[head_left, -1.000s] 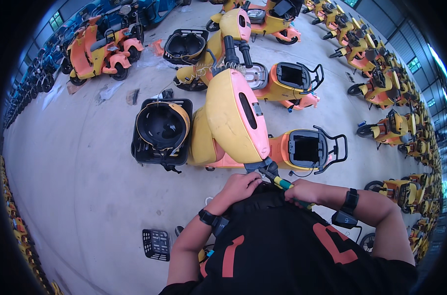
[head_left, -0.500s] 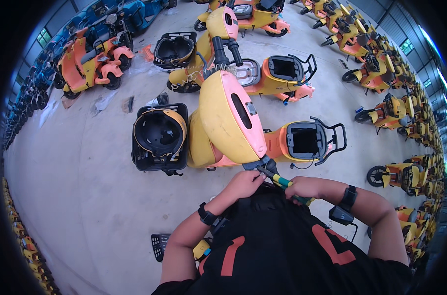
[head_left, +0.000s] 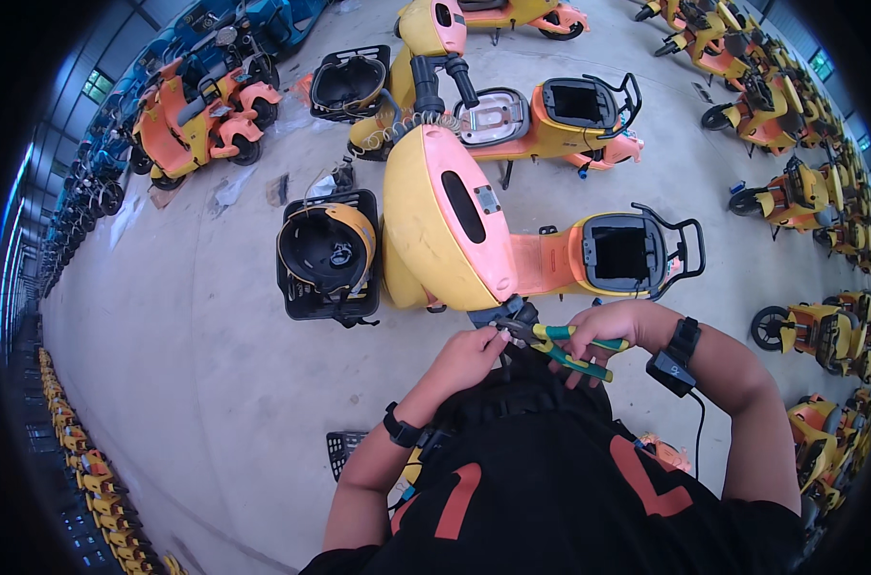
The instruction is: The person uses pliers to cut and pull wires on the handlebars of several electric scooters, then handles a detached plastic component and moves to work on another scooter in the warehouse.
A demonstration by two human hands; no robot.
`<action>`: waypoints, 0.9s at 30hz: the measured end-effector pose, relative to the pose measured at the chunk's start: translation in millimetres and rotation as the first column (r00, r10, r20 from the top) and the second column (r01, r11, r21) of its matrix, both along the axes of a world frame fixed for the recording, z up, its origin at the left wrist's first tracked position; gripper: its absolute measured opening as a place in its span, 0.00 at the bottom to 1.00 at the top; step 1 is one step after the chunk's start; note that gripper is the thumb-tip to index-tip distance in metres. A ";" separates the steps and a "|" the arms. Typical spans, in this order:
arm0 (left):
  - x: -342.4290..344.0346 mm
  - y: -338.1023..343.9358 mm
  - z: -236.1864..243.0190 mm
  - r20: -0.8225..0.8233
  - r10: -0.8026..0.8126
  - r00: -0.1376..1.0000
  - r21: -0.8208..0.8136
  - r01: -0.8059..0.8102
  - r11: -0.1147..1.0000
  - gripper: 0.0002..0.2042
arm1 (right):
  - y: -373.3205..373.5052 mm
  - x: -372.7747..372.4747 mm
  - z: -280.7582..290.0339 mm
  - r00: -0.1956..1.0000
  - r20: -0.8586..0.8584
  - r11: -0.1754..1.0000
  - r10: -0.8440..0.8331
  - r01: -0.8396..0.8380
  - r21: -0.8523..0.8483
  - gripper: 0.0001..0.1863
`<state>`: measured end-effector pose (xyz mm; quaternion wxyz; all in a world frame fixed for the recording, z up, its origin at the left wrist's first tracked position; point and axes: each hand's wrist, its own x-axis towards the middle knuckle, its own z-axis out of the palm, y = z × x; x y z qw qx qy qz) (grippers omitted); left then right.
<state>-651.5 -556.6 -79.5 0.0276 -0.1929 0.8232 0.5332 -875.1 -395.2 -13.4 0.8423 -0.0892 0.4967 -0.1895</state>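
My right hand point(head_left: 603, 331) is wrapped round a pair of pliers point(head_left: 586, 370) with green and yellow handles, which stand spread apart. The dark jaws point left, at the fingertips of my left hand point(head_left: 466, 360). That hand is closed in a pinch on something small and pale, too small to name. Both hands are just below the dark handlebar end point(head_left: 510, 311) of a yellow and pink scooter point(head_left: 435, 216), close to my waist. A yellow-rimmed helmet point(head_left: 361, 228) lies upside down in the scooter's black front basket point(head_left: 297, 305).
A second yellow and pink scooter point(head_left: 498, 149) stands just beyond, with a coiled cable point(head_left: 397, 134) at its handlebar. Rows of yellow scooters point(head_left: 795, 216) line the right side. An orange and yellow scooter point(head_left: 196, 134) and blue vehicles point(head_left: 191, 57) stand at the far left.
The pliers' handles have spread from nearly together to apart, and their jaws now show at my left fingertips. The fingers of my right hand have loosened round the handles. The view has shifted slightly.
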 end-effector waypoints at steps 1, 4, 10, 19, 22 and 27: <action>1.2 -1.6 6.5 0.051 -0.006 0.999 -0.021 0.008 1.000 0.18 | -4.6 -3.7 3.6 1.000 0.013 1.000 -0.003 0.003 0.001 0.22; 7.4 2.1 20.5 0.105 0.014 0.994 -0.037 -0.010 0.999 0.18 | -14.7 -8.0 2.4 0.997 0.080 1.000 0.021 -0.020 -0.015 0.16; 10.6 7.8 24.3 0.076 0.081 0.994 -0.141 -0.069 0.988 0.18 | -24.2 -0.5 16.0 0.997 -0.006 0.997 0.074 -0.074 0.027 0.19; 9.0 14.0 27.0 -0.002 0.054 0.999 -0.309 -0.052 0.950 0.16 | -57.3 -3.9 33.3 0.974 -0.037 0.968 0.221 -0.215 0.126 0.21; 9.8 18.5 24.2 -0.017 0.105 0.994 -0.268 -0.106 0.958 0.16 | -59.0 7.8 35.2 0.945 -0.133 0.948 0.300 -0.280 0.152 0.21; 8.6 21.7 21.6 -0.016 0.193 0.981 -0.214 -0.192 0.958 0.15 | -52.5 26.6 47.7 0.934 -0.272 0.967 0.233 -0.191 0.171 0.21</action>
